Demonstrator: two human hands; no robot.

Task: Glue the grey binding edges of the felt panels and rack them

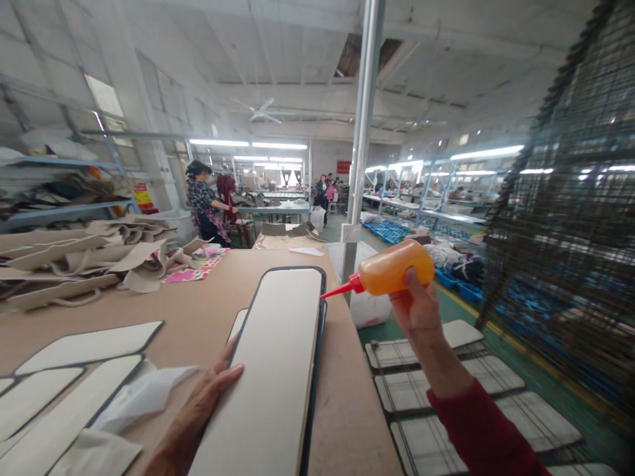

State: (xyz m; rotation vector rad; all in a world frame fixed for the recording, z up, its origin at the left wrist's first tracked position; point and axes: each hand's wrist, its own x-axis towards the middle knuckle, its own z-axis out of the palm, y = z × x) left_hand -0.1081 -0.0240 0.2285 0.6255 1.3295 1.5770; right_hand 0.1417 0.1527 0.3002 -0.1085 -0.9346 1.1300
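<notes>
A long white panel (272,344) with rounded corners and a dark edge lies before me on the brown table. My left hand (218,380) grips its left side, thumb on the top face and fingers at the edge. In my right hand (417,301) is a squeeze bottle (394,268) of orange-yellow liquid, tilted on its side. Its red nozzle (342,288) points left, with the tip at the panel's dark right edge near the far corner. Whether liquid comes out cannot be seen. Part of another white panel (238,325) shows beneath on the left.
More dark-edged panels (89,347) lie at the left beside crumpled white sheets (143,396). Beige pieces (74,264) are heaped behind them. On the right, panels rest on a wire rack (411,377) below the table edge. A metal post (362,132) rises beyond; a person (206,205) stands farther back.
</notes>
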